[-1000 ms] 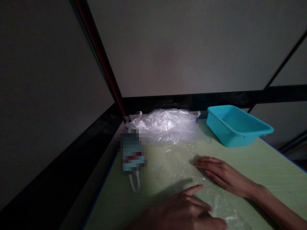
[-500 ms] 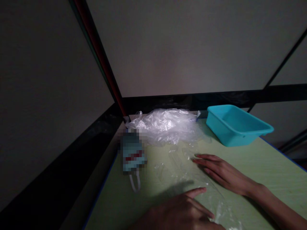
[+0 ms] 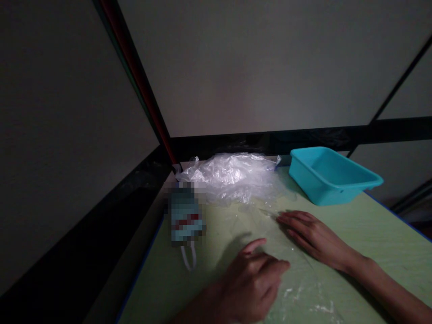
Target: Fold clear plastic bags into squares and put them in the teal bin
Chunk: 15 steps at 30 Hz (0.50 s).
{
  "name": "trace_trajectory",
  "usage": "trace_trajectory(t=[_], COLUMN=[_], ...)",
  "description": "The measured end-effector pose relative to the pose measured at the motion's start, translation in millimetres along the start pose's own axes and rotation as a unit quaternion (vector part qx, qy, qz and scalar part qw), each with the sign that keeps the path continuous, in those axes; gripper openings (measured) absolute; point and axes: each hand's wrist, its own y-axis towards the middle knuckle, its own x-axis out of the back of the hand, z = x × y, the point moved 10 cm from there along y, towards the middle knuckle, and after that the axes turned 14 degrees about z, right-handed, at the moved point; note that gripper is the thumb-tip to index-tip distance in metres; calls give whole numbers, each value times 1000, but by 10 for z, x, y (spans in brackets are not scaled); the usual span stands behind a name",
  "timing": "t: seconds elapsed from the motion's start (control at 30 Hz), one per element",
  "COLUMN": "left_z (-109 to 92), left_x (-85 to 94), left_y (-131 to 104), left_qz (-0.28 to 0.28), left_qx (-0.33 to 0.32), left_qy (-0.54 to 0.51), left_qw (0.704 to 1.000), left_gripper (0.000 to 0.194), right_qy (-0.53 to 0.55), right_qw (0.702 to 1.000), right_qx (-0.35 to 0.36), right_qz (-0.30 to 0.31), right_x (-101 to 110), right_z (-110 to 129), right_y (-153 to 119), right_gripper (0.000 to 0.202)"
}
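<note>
A thin clear plastic bag (image 3: 297, 274) lies on the green table (image 3: 378, 238), stretching from the middle toward the near edge. My right hand (image 3: 312, 236) rests flat on the table at the bag's right edge, fingers extended to the left and touching the plastic. Above the bag's left side is my left hand (image 3: 256, 276), thumb raised apart from the index finger, the other fingers curled, with nothing visible in it. Behind both hands sits a crumpled heap of clear plastic bags (image 3: 232, 173).
A turquoise plastic basin (image 3: 337, 193) stands at the back right. On the left lies a blurred-out green item (image 3: 185, 216) with a white loop (image 3: 189, 256). Grey wall panels (image 3: 253, 67) rise behind the table.
My left hand has moved up and away from me, its fingers now more curled. My right hand has shifted slightly, with its fingertips still at the plastic.
</note>
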Motion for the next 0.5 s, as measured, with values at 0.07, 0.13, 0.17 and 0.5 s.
trace_trajectory(t=[0.07, 0.13, 0.17, 0.5], left_z=[181, 358, 440, 739], left_x=[110, 185, 196, 30], left_y=[-40, -102, -130, -180], left_qz=[-76, -135, -151, -117], left_qx=[56, 110, 136, 234], left_qy=[-16, -45, -60, -142], left_qw=[995, 984, 977, 955], left_gripper=[28, 26, 25, 25], right_qy=[22, 67, 95, 253], right_qw=[1000, 997, 993, 937], right_qx=[16, 49, 67, 139], right_qz=[-9, 1, 19, 195], right_x=[49, 83, 81, -281], right_z=[58, 175, 248, 686], right_y=[1, -2, -5, -147], right_gripper=[30, 23, 21, 8])
